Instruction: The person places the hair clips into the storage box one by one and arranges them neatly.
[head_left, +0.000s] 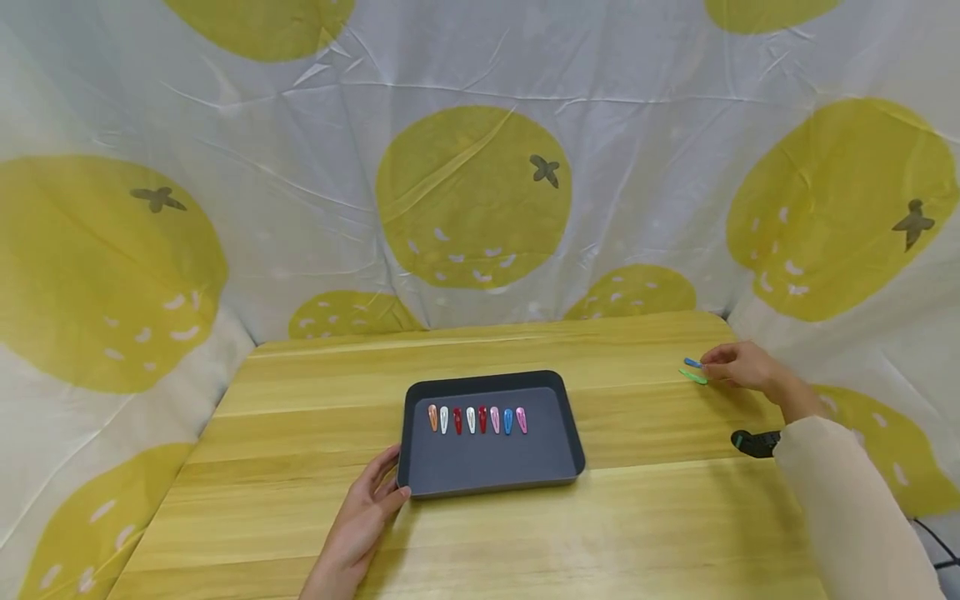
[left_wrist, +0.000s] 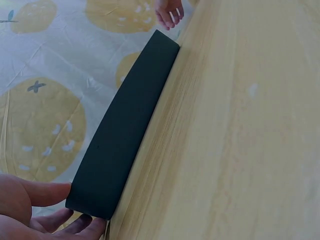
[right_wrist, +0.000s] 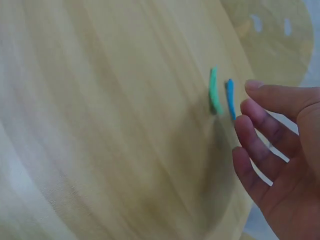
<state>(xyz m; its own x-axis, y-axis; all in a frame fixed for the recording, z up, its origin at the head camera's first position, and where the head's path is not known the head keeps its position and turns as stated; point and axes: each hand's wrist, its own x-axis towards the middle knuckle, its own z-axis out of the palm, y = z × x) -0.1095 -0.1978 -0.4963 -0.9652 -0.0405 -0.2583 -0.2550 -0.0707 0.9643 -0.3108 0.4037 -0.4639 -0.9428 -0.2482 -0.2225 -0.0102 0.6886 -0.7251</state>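
A dark grey baking tray lies on the table, with a row of several snap hair clips in orange, white, red, pink and blue. My left hand grips its near left corner, thumb at the rim and fingers along the outer side; the left wrist view shows the tray wall between them. Over at the table's right, my right hand hovers by a blue hair clip and a green hair clip. Its fingers are loosely bent, thumb apart, fingertips right at the blue clip's end.
A black strap-like object with a rounded end shows beside the right sleeve. Behind the wooden table hangs a white curtain printed with yellow fruit. Dark cables show at the lower right.
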